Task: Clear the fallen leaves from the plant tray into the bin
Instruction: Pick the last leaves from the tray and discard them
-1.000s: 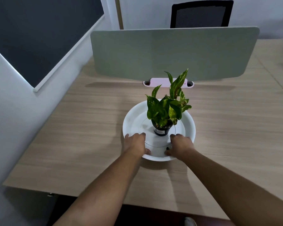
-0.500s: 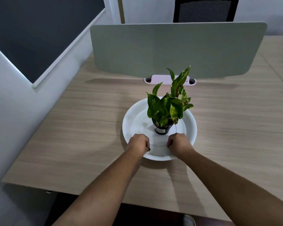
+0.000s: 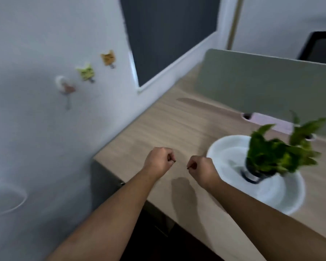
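Both fists held over the wooden desk (image 3: 158,125) near its left edge: left hand (image 3: 159,160) & right hand (image 3: 201,168) w/ fingers curled tight, each pinching a tiny dark bit, prob. leaf scrap, too small to tell. White plant tray (image 3: 282,196) sits just right of the right hand, w/ the potted plant (image 3: 275,157) in it, blurred. Beyond: grey divider panel (image 3: 262,85), cat-shaped hooks (image 3: 87,72) on wall at left.

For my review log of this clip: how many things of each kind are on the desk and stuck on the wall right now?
Potted plant: 1
White tray: 1
Animal-shaped wall hooks: 3 (orange, green, pinkish)
Hands, each in a closed grip: 2 (left hand, right hand)
Total: 7
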Demonstrator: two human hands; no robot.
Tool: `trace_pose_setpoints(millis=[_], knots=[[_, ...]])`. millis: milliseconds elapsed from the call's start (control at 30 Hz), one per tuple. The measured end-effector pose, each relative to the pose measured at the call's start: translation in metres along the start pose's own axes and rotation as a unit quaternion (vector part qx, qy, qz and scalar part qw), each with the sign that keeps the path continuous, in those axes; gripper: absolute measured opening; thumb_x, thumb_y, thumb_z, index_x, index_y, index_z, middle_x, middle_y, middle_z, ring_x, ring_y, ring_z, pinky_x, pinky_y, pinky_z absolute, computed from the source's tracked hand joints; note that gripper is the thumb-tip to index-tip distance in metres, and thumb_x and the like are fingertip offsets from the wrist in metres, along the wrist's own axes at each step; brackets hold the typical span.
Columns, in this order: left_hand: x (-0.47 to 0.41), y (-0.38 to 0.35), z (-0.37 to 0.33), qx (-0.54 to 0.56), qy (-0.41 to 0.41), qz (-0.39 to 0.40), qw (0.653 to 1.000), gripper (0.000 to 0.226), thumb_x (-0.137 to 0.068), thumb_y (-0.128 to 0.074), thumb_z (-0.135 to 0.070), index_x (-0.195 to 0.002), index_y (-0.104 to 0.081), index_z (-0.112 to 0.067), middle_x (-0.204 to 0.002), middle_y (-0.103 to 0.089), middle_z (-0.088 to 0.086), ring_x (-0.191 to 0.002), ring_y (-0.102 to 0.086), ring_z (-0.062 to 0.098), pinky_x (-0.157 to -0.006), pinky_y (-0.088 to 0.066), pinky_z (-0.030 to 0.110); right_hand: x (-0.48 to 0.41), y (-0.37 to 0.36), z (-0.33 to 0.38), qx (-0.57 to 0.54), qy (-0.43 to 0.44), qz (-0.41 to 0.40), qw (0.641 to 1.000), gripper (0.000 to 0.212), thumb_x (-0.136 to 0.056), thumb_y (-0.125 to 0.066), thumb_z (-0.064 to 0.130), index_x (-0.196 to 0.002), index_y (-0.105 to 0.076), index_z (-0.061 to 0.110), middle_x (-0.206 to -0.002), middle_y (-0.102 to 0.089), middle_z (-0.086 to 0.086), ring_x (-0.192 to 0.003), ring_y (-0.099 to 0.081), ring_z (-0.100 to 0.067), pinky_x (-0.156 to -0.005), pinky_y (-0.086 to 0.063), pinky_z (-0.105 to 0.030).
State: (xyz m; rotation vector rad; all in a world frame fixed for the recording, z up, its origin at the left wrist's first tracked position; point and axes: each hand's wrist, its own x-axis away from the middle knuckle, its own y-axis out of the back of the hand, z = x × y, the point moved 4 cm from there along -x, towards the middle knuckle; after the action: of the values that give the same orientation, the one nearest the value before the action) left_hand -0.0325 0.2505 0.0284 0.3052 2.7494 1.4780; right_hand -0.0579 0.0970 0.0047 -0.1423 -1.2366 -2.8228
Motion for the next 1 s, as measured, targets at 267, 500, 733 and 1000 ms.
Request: trace_pose_setpoints(millis=[267, 500, 733, 1000], knots=[[0.087, 0.074, 0.175, -0.003, 0.204, -0.067, 0.977, 0.012, -0.074, -0.065, -0.01, -0.082, -0.071, -0.016, -0.091, -0.075, 0.006, -0.088, -0.068, 0.023, -0.078, -0.052, 0.03, -0.012, -0.14, 0.143, 0.011, 0.148, 0.141, 0.979, 0.016, -0.071, -0.057, -0.003, -0.076, -0.07, 0.004, -0.079, -0.071, -0.015, -0.076, -0.063, -0.027, -0.068, -0.042, -0.021], [0.174, 0.044, 0.314, 0.032, 0.349, -0.05, 0.935, 0.011, -0.073, -0.063, -0.009, -0.079, -0.07, -0.015, -0.09, -0.073, 0.011, -0.087, -0.067, 0.029, -0.076, -0.052, 0.032, 0.005, -0.279, 0.176, 0.068, 0.177, 0.272, 0.944, 0.016, -0.073, -0.056, -0.002, -0.075, -0.066, 0.01, -0.082, -0.066, -0.008, -0.075, -0.058, -0.021, -0.073, -0.046, -0.026], [0.206, -0.004, 0.38, 0.077, 0.408, -0.018, 0.909, 0.01, -0.074, -0.065, -0.01, -0.073, -0.067, -0.019, -0.086, -0.073, 0.008, -0.082, -0.068, 0.026, -0.075, -0.053, 0.032, 0.003, -0.353, 0.156, 0.097, 0.125, 0.335, 0.929, 0.016, -0.078, -0.056, -0.002, -0.074, -0.062, 0.012, -0.084, -0.063, -0.007, -0.078, -0.061, -0.024, -0.07, -0.05, -0.031], [0.196, -0.013, 0.401, 0.122, 0.409, -0.017, 0.904, 0.032, -0.08, -0.07, -0.014, -0.111, -0.062, -0.015, -0.114, -0.066, 0.005, -0.1, -0.065, 0.025, -0.091, -0.051, 0.034, -0.01, -0.375, 0.141, 0.109, 0.093, 0.397, 0.906, 0.04, -0.082, -0.065, 0.007, -0.121, -0.059, 0.013, -0.124, -0.062, -0.008, -0.114, -0.057, -0.021, -0.096, -0.045, -0.028]])
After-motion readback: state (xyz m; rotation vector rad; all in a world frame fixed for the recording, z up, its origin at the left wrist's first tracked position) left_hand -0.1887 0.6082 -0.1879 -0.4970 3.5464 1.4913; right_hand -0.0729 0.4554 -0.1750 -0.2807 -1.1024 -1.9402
